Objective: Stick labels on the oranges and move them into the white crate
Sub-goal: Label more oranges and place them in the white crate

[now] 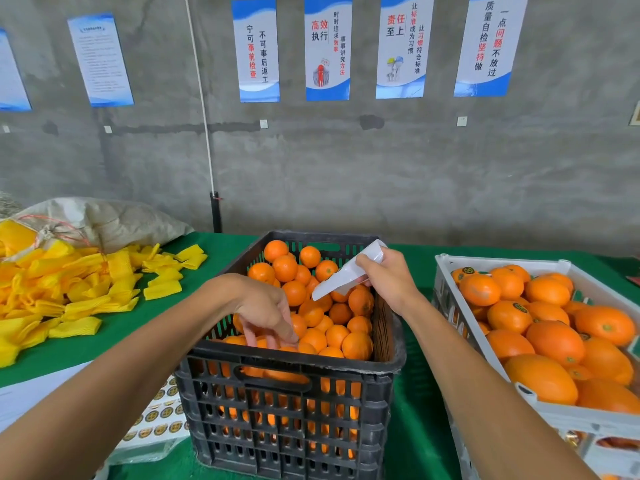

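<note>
Under the left grip, oranges.

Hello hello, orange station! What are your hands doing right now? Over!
Left hand down among oranges in black crate, fingers loose. Right hand pinching white label strip. White crate nearly full. Nothing in the way. Over.

Four blue-and-white posters hung on the concrete wall. The first poster read 宁可事前检查 不可事后返工. The second poster read 高效执行, with smaller lines 时时追求效率 事事讲究方法. The third poster read 责任至上, beside 让标准成为习惯 让习惯符合标准. The fourth poster read 一点问题不放过 质量自检坚持做. The notice farther left carried print too small to read. The round labels on the sheet and on the fruit could not be read.
</note>
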Tool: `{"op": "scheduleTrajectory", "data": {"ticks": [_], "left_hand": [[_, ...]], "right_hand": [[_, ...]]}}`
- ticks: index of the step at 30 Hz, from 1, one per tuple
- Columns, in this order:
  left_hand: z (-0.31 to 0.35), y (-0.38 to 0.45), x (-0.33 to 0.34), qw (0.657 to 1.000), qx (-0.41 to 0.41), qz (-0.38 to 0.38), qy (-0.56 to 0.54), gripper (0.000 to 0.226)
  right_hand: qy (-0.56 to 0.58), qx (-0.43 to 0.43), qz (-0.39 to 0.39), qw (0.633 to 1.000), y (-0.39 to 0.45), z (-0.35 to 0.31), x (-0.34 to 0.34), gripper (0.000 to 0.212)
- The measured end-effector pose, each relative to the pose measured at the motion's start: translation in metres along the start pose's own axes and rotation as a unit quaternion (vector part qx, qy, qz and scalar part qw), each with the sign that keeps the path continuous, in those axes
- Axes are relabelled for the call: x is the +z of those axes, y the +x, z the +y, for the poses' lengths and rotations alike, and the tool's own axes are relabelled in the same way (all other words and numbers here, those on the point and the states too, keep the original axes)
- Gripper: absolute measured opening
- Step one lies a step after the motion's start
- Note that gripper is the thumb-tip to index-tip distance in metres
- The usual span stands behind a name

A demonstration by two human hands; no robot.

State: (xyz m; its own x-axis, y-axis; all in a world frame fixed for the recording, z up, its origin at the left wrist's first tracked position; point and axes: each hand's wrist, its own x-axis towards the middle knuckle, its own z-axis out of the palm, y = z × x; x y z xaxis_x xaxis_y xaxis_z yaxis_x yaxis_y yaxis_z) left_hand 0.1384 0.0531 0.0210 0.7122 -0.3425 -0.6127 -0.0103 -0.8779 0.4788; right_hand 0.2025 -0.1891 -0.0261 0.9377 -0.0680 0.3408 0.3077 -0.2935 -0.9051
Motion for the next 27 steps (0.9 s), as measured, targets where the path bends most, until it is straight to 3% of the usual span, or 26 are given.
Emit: {"op": "scheduleTrajectory", "data": {"ticks": [13, 18, 21, 24, 27], "left_hand": [[0.012, 0.013, 0.017, 0.995, -0.054, -0.001, 0.083, 0.038], [0.011, 0.01, 0.009, 0.998, 0.037, -0.019, 0.038, 0.034], [0.012, 0.014, -0.005, 0.983, 0.15, 0.083, -0.062, 0.037], [0.034, 0.028, -0.014, 0.916, 0.246, 0.223, -0.225, 0.057], [0.076, 0.043, -0.013, 0.854, 0.312, 0.325, -0.261, 0.061]], "right_hand": [[0.006, 0.007, 0.003, 1.0, 0.001, 0.001, 0.001, 0.013], [-0.001, 0.012, 0.003, 1.0, -0.001, 0.0, 0.001, 0.013], [0.004, 0.012, 0.012, 1.0, -0.002, -0.001, 0.003, 0.013], [0.032, 0.002, 0.001, 0.999, -0.004, -0.006, 0.001, 0.01], [0.107, 0.016, 0.048, 0.993, -0.004, -0.004, -0.003, 0.028]]}}
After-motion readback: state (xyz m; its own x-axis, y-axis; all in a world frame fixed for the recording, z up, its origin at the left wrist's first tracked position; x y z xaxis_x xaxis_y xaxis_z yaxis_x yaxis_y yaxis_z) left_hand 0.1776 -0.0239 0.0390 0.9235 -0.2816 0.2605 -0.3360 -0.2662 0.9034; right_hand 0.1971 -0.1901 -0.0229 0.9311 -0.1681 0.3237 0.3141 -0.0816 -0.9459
